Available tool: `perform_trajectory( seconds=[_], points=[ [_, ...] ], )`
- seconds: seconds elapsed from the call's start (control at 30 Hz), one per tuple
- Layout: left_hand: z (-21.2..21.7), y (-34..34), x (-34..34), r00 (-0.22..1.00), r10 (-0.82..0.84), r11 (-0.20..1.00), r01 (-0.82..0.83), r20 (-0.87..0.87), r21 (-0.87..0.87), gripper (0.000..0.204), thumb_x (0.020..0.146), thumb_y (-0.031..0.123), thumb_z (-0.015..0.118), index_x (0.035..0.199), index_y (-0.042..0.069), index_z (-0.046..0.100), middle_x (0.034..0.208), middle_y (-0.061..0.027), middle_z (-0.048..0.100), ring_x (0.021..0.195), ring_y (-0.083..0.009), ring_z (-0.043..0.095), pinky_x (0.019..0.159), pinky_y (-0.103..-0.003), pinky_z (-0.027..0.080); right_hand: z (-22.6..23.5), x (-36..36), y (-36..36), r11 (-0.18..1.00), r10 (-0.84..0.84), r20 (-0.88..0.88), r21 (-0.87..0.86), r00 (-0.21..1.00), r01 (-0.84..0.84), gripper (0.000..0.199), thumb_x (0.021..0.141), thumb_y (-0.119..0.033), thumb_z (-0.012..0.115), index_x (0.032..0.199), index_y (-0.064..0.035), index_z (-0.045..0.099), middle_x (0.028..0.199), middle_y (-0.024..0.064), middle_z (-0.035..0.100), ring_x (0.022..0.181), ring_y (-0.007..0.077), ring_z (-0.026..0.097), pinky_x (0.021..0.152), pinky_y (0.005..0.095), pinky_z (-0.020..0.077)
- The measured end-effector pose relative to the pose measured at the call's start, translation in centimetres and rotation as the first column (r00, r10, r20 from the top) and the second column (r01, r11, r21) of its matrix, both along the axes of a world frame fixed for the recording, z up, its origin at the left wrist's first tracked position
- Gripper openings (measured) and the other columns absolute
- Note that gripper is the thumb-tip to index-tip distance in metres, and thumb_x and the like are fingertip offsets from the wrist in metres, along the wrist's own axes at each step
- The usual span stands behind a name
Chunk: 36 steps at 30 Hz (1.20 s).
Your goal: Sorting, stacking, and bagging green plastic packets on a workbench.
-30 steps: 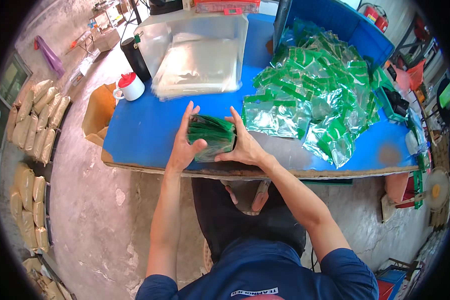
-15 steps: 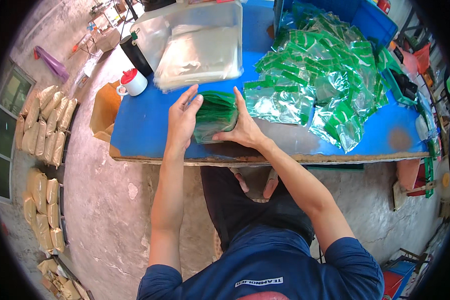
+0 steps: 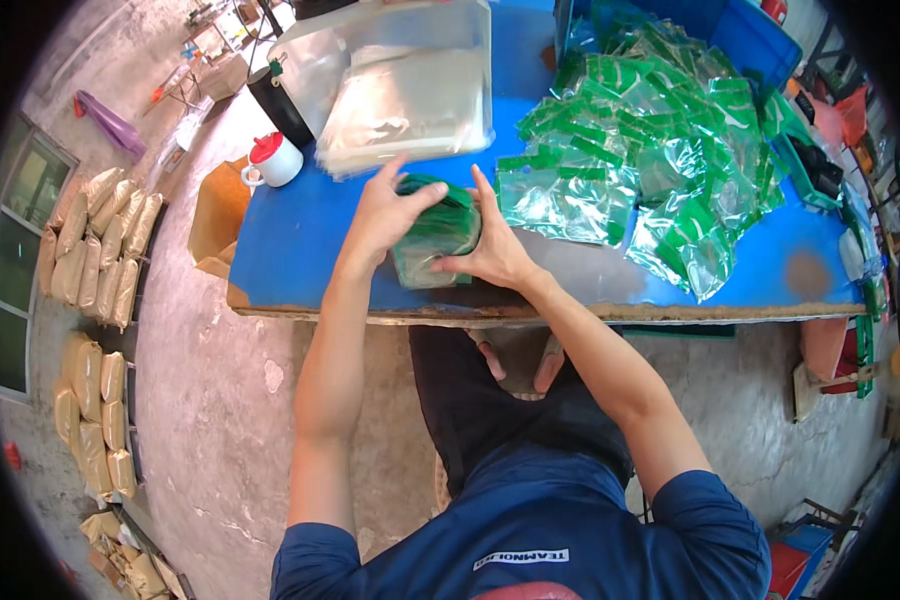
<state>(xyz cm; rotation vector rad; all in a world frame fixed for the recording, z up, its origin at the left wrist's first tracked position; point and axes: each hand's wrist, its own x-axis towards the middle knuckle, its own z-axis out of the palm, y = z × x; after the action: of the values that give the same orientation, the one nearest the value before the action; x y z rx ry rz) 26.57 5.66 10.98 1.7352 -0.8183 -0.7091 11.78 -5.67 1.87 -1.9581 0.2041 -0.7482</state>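
Note:
A stack of clear plastic bags with green tops [image 3: 432,240] stands near the table's front edge, between my two hands. My left hand [image 3: 382,215] grips its upper left side, with the thumb lying across the green top. From the right, my right hand [image 3: 495,250] curves round the stack, thumb at the lower front and fingers along the far right corner. Beside my right hand spreads a big loose heap of the same green-topped bags [image 3: 660,150]. Just beyond my left hand lies a pile of larger clear plastic sheets or bags [image 3: 410,100].
The blue table [image 3: 290,240] has a worn brown front edge. At its left stand a white mug with a red lid [image 3: 275,160] and a black bottle [image 3: 280,108]. A cardboard box [image 3: 220,215] sits by the left edge. Blue crates [image 3: 760,45] back the heap.
My left thumb has moved right, over the top of the stack, and the hand has tilted over it. My right hand keeps its hold. The whole view has shifted slightly.

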Motion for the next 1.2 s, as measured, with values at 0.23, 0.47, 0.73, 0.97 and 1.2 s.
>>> perform_trajectory(
  seconds=[0.23, 0.47, 0.73, 0.97, 1.2],
  points=[
    [-3.4, 3.1, 0.1, 0.952, 0.161, 0.915, -0.243, -0.261, -0.322, 0.087, 0.1, 0.033, 0.065, 0.161, 0.005, 0.009, 0.161, -0.0247, 0.026, 0.148, -0.0301, 0.03, 0.116, -0.039, 0.032, 0.2, 0.0, -0.5, 0.964, -0.24, 0.009, 0.122, 0.971, 0.237, 0.111, 0.069, -0.031, 0.09, 0.151, 0.0001, 0.022, 0.136, 0.0258, 0.054, 0.126, 0.0369, 0.056, 0.104, 0.044, 0.0462],
    [-7.6, 2.7, -10.3, 0.796, -0.084, 0.713, -0.372, -0.599, -0.594, 0.073, 0.081, -0.004, 0.077, 0.143, 0.009, 0.042, 0.136, -0.0047, 0.053, 0.128, -0.0196, 0.05, 0.109, -0.039, 0.041, 2.5, -0.8, 3.2, 0.614, -0.087, 0.203, 0.782, 0.975, -0.108, 0.076, 0.08, -0.016, 0.084, 0.139, -0.0002, 0.038, 0.124, 0.0136, 0.058, 0.113, 0.0202, 0.058, 0.097, 0.0349, 0.0501],
    [-9.0, 5.2, -7.3, 0.949, -0.154, 0.889, 0.011, -0.276, -0.457, 0.082, 0.078, -0.012, 0.072, 0.15, 0.006, 0.037, 0.134, -0.01, 0.056, 0.125, -0.0215, 0.055, 0.097, -0.036, 0.053, 0.6, -5.9, 0.4, 0.761, -0.002, 0.102, 0.646, 0.995, -0.064, 0.092, 0.077, -0.018, 0.088, 0.149, -0.0015, 0.033, 0.128, 0.0129, 0.058, 0.121, 0.0235, 0.055, 0.106, 0.038, 0.0431],
    [-9.5, 4.8, -7.3, 0.978, -0.202, 0.9, 0.167, -0.046, -0.404, 0.115, 0.075, -0.011, 0.08, 0.16, 0.013, 0.006, 0.145, -0.0125, 0.044, 0.131, -0.0258, 0.051, 0.098, -0.04, 0.054, 1.0, -6.9, -0.5, 0.92, 0.073, -0.025, 0.388, 0.997, -0.058, 0.096, 0.072, -0.028, 0.093, 0.145, -0.0021, 0.036, 0.127, 0.018, 0.057, 0.122, 0.0247, 0.054, 0.105, 0.0389, 0.0434],
    [-9.3, 7.5, -6.0, 0.977, -0.087, 0.922, 0.005, -0.195, -0.388, 0.085, 0.075, -0.013, 0.079, 0.144, 0.007, 0.032, 0.131, -0.0116, 0.055, 0.117, -0.0238, 0.061, 0.094, -0.038, 0.057, 0.8, -5.4, -2.8, 0.993, -0.077, -0.027, -0.097, 0.997, 0.074, 0.053, 0.104, -0.042, 0.043, 0.143, -0.0073, 0.051, 0.146, 0.0224, 0.047, 0.139, 0.042, 0.041, 0.117, 0.0483, 0.0304]
  ],
)
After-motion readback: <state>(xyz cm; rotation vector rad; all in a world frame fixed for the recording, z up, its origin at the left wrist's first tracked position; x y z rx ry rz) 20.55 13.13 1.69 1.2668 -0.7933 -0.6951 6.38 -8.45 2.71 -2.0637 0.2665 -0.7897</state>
